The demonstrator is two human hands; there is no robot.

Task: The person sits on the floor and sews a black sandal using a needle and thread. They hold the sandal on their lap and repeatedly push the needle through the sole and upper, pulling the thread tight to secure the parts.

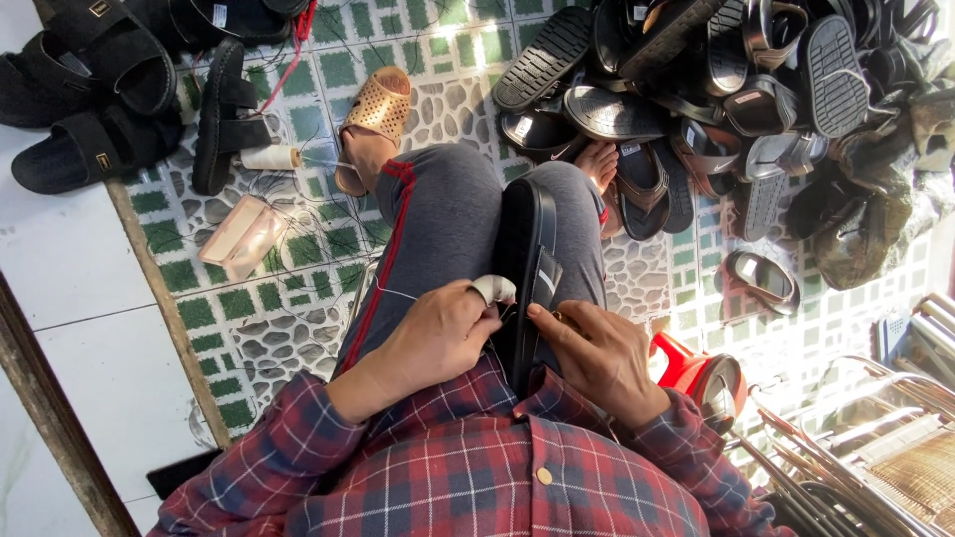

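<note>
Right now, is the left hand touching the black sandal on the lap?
Touching. Head view: left hand, its fingertip taped white, presses against the black sandal's edge, no gap.

Shoe-repair workshop: heaped sandals (716, 89), thread spool (271, 157)

Black sandal (524, 261) upright between the knees

Sandal (525, 268) on lap, between both hands; heap (716, 89) ahead
</note>
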